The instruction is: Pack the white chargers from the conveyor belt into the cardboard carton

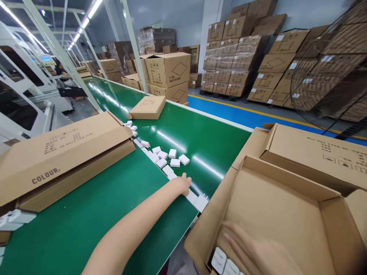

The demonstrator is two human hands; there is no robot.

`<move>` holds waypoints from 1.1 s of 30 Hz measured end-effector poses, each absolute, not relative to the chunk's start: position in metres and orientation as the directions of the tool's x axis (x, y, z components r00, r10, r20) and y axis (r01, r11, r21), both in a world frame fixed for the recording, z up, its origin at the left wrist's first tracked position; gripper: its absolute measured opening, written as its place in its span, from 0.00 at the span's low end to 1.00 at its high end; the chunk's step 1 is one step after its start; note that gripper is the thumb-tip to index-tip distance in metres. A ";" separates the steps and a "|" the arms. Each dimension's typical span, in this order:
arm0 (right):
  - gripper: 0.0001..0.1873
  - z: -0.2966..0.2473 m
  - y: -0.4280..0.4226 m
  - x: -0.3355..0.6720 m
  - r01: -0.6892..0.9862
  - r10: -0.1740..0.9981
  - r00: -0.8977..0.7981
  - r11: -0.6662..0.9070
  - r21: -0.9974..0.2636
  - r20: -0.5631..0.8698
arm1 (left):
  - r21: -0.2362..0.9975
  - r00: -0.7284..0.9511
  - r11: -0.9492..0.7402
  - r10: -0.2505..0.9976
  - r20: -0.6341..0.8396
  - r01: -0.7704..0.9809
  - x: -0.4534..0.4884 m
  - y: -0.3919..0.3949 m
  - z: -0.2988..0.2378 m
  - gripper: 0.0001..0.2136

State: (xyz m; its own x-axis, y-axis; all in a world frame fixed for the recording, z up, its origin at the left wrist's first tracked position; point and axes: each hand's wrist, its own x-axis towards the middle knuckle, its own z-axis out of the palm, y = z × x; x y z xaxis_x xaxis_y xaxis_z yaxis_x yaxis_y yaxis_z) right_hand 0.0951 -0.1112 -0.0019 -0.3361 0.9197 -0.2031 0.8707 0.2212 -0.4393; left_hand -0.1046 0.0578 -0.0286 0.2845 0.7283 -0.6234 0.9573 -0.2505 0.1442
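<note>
My left hand point(181, 185) reaches out over the green conveyor belt point(94, 225) and rests on a row of several white chargers point(169, 158); its fingers curl down over them and are mostly hidden. My right hand point(258, 252) is inside an open cardboard box point(289, 206) at the lower right, fingers stretched flat, blurred by motion. Two white chargers point(225, 264) lie in the near corner of that box, just left of the hand.
A long flat carton point(63, 156) lies on the belt at the left, a small flat carton point(148, 107) farther up. Stacked cartons point(169, 72) and pallets of boxes point(258, 65) stand behind. A fan grille point(329, 68) is at the right. White machines point(20, 95) line the left.
</note>
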 end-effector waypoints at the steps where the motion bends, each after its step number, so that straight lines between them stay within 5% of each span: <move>1: 0.21 0.008 -0.098 0.091 0.903 0.940 -0.305 0.236 -0.358 -0.150 | 0.149 0.294 -0.258 0.733 -0.614 0.955 -0.107 0.055 -0.028 0.29; 3: 0.21 0.021 -0.068 0.078 0.917 0.898 -0.381 0.336 -0.217 -0.220 | 0.154 0.310 -0.272 0.754 -0.579 0.950 -0.111 0.049 -0.027 0.27; 6: 0.12 0.017 -0.027 0.054 0.896 0.845 -0.444 0.407 -0.180 -0.298 | 0.147 0.329 -0.296 0.796 -0.507 0.944 -0.111 0.043 -0.026 0.23; 11: 0.22 -0.010 0.002 0.030 0.881 0.786 -0.471 0.446 -0.161 -0.400 | 0.138 0.359 -0.332 0.841 -0.404 0.933 -0.107 0.044 -0.029 0.17; 20: 0.13 -0.020 -0.001 0.038 0.892 0.813 -0.448 0.433 -0.127 -0.372 | 0.198 0.392 -0.343 0.858 -0.332 0.918 -0.115 0.054 -0.032 0.14; 33: 0.14 -0.033 0.010 0.040 0.937 0.882 -0.344 0.342 -0.063 -0.324 | 0.148 0.124 -0.091 0.965 -0.230 0.985 -0.067 0.063 -0.033 0.18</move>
State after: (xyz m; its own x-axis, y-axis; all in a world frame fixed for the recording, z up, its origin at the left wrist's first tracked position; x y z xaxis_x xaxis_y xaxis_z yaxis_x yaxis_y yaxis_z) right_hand 0.0400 0.0101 -0.0328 -0.3437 0.8815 -0.3237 0.9375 0.3424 -0.0630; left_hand -0.0670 0.0635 -0.0327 0.1235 0.9654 -0.2297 0.9848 -0.0907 0.1483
